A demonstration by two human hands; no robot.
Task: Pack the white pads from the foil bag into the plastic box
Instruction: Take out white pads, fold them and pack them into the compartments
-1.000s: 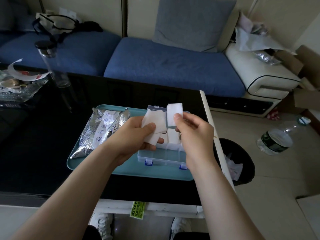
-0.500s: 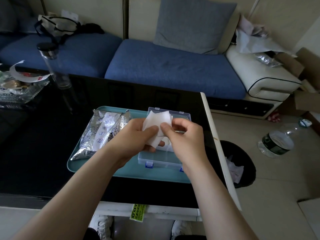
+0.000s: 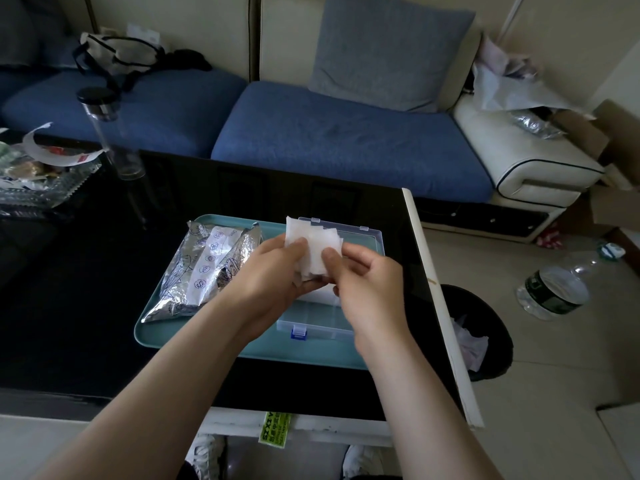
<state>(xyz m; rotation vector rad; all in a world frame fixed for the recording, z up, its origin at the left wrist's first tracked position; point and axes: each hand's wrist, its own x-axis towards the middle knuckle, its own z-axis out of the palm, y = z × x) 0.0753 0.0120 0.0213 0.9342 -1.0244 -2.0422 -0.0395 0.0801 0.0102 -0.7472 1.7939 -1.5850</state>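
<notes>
A small stack of white pads [image 3: 313, 242] is held above the open clear plastic box [image 3: 360, 237]. My left hand [image 3: 273, 271] grips the stack from the left, thumb on top. My right hand [image 3: 367, 282] pinches the front pad from the right with thumb and fingers. The box sits on the right part of a teal tray [image 3: 166, 332]; more white pads lie inside it, mostly hidden behind my hands. The crumpled silver foil bag [image 3: 204, 268] lies on the tray's left part, beside my left hand.
The tray rests on a black glossy table [image 3: 86, 289] whose right edge runs beside a black waste bin [image 3: 481, 327]. A tall clear bottle [image 3: 110, 133] and a cluttered glass dish [image 3: 38, 174] stand at the far left. A blue sofa lies behind; a water bottle [image 3: 554, 289] lies on the floor.
One second ago my right hand held a single pad apart from the stack. It has since come back to the stack, and both hands now hold the pads together, slightly lower.
</notes>
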